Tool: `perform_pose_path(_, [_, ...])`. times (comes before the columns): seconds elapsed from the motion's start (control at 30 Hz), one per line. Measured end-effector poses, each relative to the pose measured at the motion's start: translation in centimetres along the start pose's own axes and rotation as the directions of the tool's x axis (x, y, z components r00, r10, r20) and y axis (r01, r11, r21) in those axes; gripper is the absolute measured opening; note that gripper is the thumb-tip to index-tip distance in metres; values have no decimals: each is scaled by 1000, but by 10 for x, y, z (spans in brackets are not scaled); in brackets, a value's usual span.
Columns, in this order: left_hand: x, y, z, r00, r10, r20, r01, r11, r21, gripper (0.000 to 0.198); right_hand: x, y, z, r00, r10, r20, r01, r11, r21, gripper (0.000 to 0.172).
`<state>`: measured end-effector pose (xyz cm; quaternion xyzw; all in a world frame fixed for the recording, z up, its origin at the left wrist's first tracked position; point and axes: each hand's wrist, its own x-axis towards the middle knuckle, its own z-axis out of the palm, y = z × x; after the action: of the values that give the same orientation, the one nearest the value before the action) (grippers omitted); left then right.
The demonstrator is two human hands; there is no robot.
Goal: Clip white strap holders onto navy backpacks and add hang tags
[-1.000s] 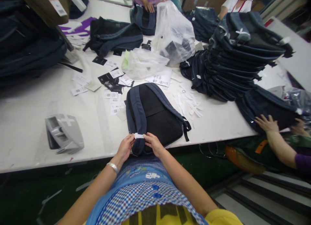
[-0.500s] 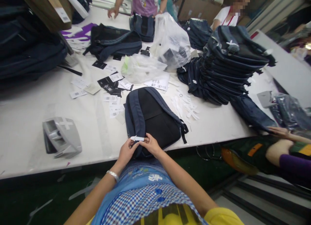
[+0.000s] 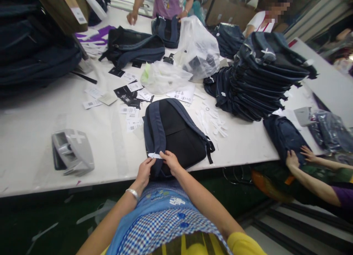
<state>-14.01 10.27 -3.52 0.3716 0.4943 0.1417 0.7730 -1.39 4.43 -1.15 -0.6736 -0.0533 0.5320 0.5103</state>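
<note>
A dark navy backpack [image 3: 184,144] lies with its black back panel and shoulder straps facing up, at the table edge before me. Across the lower part of its left shoulder strap [image 3: 158,128] is a small white strip with a toothed edge [image 3: 154,155]. My right hand [image 3: 171,163] pinches the strip's right end between thumb and finger. Just below its left part, my left hand [image 3: 145,171] is closed at the strap's edge, thumb against the strip; its other fingers are partly hidden.
A grey tape dispenser [image 3: 73,152] stands to the left. Beyond the backpack lie paper tags [image 3: 128,95], plastic bags [image 3: 200,45] and loose white strips [image 3: 213,122]. A tall backpack stack [image 3: 264,78] rises at right. A co-worker's hands [image 3: 293,159] press another backpack [image 3: 285,135].
My hands have moved slightly apart, and more of the strip shows, its left end pointing outward. At right, the co-worker's hands have come onto the other backpack, which has shifted and turned.
</note>
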Motion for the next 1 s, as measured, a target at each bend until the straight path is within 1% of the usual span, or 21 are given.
perform_pose_path(0.07, [4, -2, -1, 994, -94, 54, 101, 986, -135, 44, 7, 0, 0, 1000, 24, 17, -24, 1000, -12, 32])
perform_pose_path(0.1, [5, 1, -3, 991, -104, 86, 114, 986, -121, 43, 9, 0, -2, 999, 28, 26, -27, 999, -26, 32])
perform_pose_path(0.17, [1, 11, -10, 993, -65, 95, 59, 996, 69, 39, 7, -4, -9, 999, 13, 29, -12, 999, -53, 29])
perform_pose_path(0.23, [-8, 25, -16, 994, 112, -1, -104, 931, 349, 36, -6, -7, -21, 994, -103, -26, 99, 988, -120, 27])
perform_pose_path(0.27, [-14, 31, -17, 961, 273, -43, -218, 845, 488, 35, -15, -8, -27, 974, -216, -66, 199, 960, -198, 27])
perform_pose_path(0.3, [-18, 34, -17, 896, 442, -40, -332, 728, 600, 37, -25, -7, -34, 933, -351, -82, 310, 898, -312, 27])
perform_pose_path(0.33, [-21, 33, -16, 813, 582, 30, -441, 581, 684, 40, -35, -4, -40, 876, -479, -47, 410, 793, -450, 27])
perform_pose_path(0.37, [-22, 29, -14, 735, 658, 164, -537, 416, 734, 45, -45, 2, -45, 820, -571, 41, 484, 653, -583, 29])
perform_pose_path(0.4, [-21, 22, -12, 672, 664, 330, -617, 254, 745, 49, -54, 8, -50, 781, -604, 160, 529, 503, -683, 32])
perform_pose_path(0.47, [-15, 0, -9, 604, 533, 592, -705, 11, 709, 53, -67, 22, -57, 756, -529, 385, 584, 280, -762, 45])
perform_pose_path(0.53, [-6, -18, -12, 586, 435, 683, -715, -119, 689, 54, -74, 30, -68, 741, -452, 497, 625, 193, -756, 48])
perform_pose_path(0.6, [1, -22, -17, 577, 437, 690, -700, -171, 693, 54, -77, 28, -87, 737, -498, 457, 614, 212, -760, 35])
perform_pose_path(0.67, [2, -9, -17, 552, 510, 660, -697, -151, 701, 50, -75, 18, -117, 723, -640, 258, 530, 277, -801, 26])
perform_pose_path(0.7, [1, 2, -11, 549, 551, 629, -704, -102, 703, 47, -71, 11, -136, 699, -704, 121, 465, 320, -825, 27])
perform_pose_path(0.73, [-2, 14, -1, 566, 578, 588, -712, -16, 702, 45, -64, 4, -156, 671, -742, -12, 388, 364, -846, 29])
perform_pose_path(0.77, [-4, 25, 14, 610, 576, 544, -717, 108, 689, 43, -56, -3, -176, 651, -749, -122, 305, 406, -862, 33])
perform_pose_path(0.8, [-6, 35, 34, 676, 532, 511, -704, 261, 660, 42, -45, -8, -196, 651, -733, -200, 221, 435, -873, 38])
perform_pose_path(0.87, [-5, 45, 82, 801, 315, 508, -588, 569, 575, 43, -20, -15, -229, 709, -658, -254, 75, 428, -900, 52])
perform_pose_path(0.9, [-3, 45, 107, 831, 172, 529, -489, 680, 547, 44, -8, -17, -242, 752, -613, -242, 32, 401, -916, 56])
perform_pose_path(0.93, [1, 42, 132, 836, 35, 547, -385, 749, 540, 45, 2, -20, -252, 790, -573, -218, 14, 373, -928, 55])
perform_pose_path(1.0, [9, 32, 175, 826, -169, 538, -206, 798, 567, 47, 14, -26, -264, 834, -529, -158, 34, 334, -942, 42])
